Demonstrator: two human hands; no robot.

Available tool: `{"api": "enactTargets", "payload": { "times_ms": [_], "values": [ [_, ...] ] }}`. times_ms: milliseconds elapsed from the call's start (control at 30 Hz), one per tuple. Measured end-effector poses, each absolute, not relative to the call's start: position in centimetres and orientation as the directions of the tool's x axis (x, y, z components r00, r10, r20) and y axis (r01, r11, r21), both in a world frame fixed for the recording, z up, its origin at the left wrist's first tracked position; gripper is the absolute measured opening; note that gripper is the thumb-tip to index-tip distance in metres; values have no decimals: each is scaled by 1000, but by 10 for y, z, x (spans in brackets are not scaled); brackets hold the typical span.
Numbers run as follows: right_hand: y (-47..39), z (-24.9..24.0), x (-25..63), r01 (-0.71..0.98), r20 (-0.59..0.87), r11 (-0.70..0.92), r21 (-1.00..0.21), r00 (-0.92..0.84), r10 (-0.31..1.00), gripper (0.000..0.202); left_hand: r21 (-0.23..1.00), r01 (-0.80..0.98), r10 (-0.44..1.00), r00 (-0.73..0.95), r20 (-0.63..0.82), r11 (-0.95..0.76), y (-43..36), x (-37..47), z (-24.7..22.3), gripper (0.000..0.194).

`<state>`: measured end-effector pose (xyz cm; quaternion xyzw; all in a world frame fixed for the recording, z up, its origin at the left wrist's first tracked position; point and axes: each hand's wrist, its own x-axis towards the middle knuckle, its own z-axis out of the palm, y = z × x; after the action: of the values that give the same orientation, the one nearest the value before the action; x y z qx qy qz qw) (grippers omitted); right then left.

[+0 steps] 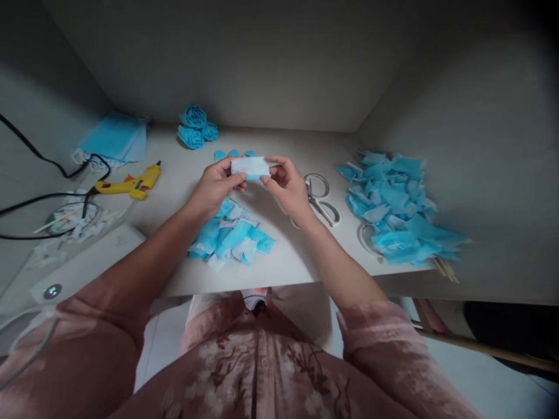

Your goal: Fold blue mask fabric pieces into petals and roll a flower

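Observation:
Between my two hands a small rectangular piece of mask fabric (250, 166) is stretched level, its white side showing and a blue strip along the lower edge. My left hand (217, 183) pinches its left end, and my right hand (288, 185) grips the right end with thumb and fingers. Just behind the piece lie a few small blue fabric pieces (219, 155) in a row. Below my hands is a loose heap of blue and white fabric pieces (233, 235). A pair of scissors (322, 205) with pale handles rests beside my right hand, its blades partly hidden.
Blue fabric roses (192, 127) stand at the back. To the left are stacked blue masks (114, 137), a yellow glue gun (133, 183) with black cable, white scraps (81, 218) and a white box (94, 262). A large blue fabric pile (393, 198) covers the right, with wooden sticks (445, 269) beneath.

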<state>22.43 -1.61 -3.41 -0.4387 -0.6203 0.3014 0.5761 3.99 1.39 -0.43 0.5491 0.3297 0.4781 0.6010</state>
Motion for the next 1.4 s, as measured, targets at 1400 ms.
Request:
{"api": "enactTargets", "payload": {
  "times_ms": [1400],
  "values": [
    [-22,-26,231,336,480,458,-823,-19,877,57,984,-168,909,418,12,64,9,37,-1,35]
  ]
}}
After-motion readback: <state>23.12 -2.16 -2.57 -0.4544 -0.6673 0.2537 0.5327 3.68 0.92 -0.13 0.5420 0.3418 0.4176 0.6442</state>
